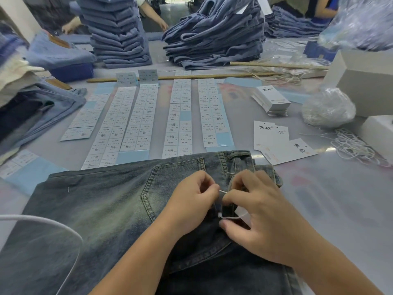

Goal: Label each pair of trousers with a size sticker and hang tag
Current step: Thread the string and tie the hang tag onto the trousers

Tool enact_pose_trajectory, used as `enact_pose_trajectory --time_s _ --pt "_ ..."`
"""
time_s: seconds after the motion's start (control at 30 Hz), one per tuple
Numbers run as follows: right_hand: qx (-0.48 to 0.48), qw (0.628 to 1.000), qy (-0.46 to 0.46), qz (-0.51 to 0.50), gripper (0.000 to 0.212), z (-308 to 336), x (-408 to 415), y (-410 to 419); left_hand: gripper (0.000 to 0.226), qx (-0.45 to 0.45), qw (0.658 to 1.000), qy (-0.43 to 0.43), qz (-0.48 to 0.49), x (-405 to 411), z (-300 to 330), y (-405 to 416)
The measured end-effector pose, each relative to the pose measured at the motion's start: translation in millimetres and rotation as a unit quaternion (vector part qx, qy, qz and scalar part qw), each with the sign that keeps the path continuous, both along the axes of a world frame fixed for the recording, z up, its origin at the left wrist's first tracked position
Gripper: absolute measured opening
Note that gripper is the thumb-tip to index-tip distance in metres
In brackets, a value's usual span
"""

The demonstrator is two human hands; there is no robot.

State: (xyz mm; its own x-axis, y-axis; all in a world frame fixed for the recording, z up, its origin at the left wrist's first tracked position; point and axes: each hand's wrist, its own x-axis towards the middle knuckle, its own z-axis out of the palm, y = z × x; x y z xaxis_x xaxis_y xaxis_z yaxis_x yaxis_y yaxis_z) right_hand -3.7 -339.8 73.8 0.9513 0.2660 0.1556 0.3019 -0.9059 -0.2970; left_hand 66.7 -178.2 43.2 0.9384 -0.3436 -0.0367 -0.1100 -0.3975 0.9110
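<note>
Trousers (102, 209) of washed blue denim lie flat on the table (329, 199) directly before the person, back pocket up, waistband toward the right. Left hand (191, 201) pinches one end of a thin white string (222, 192) between curled fingers above the waistband area. Right hand (261, 218) pinches the same string from the opposite side, fingers curled; the thumb rests low on the denim. A white hang tag (242, 213) shows partly beneath the right hand, touching the denim, with a string loop beside it.

Sticker sheets (136, 122) lie in parallel strips beyond the trousers. Loose hang tags (280, 143) lie to the right of the sheets, with a tag stack (272, 99) farther back. A tangle of strings (353, 145) rests near the right edge. Folded denim stacks (119, 30) stand at the far side.
</note>
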Motion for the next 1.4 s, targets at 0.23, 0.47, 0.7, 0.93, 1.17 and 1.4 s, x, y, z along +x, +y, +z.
enact_pose_trajectory --time_s 0.23,0.47,0.7,0.93,1.17,1.4 --pt "-0.050 0.998 -0.044 -0.008 0.010 -3 1 7 0.017 -0.014 0.999 0.024 -0.023 -4 0 4" --pt "0.087 0.987 -0.123 -0.056 0.007 -13 5 11 0.014 0.020 0.999 0.002 -0.041 -5 4 8" --pt "0.324 0.929 -0.146 -0.102 0.009 -6 9 14 0.008 -0.165 0.984 0.052 -0.038 -6 14 3" --pt "0.517 0.841 -0.087 -0.134 0.010 -3 16 19 0.017 -0.390 0.901 0.191 -0.004 -9 17 -11" --pt "0.523 0.838 -0.089 -0.129 0.008 -9 21 23 0.019 -0.417 0.889 0.185 0.051 -11 19 -23" --pt "0.536 0.830 -0.094 -0.120 0.012 -9 23 22 0.023 -0.377 0.918 0.100 0.068 -18 20 -26"
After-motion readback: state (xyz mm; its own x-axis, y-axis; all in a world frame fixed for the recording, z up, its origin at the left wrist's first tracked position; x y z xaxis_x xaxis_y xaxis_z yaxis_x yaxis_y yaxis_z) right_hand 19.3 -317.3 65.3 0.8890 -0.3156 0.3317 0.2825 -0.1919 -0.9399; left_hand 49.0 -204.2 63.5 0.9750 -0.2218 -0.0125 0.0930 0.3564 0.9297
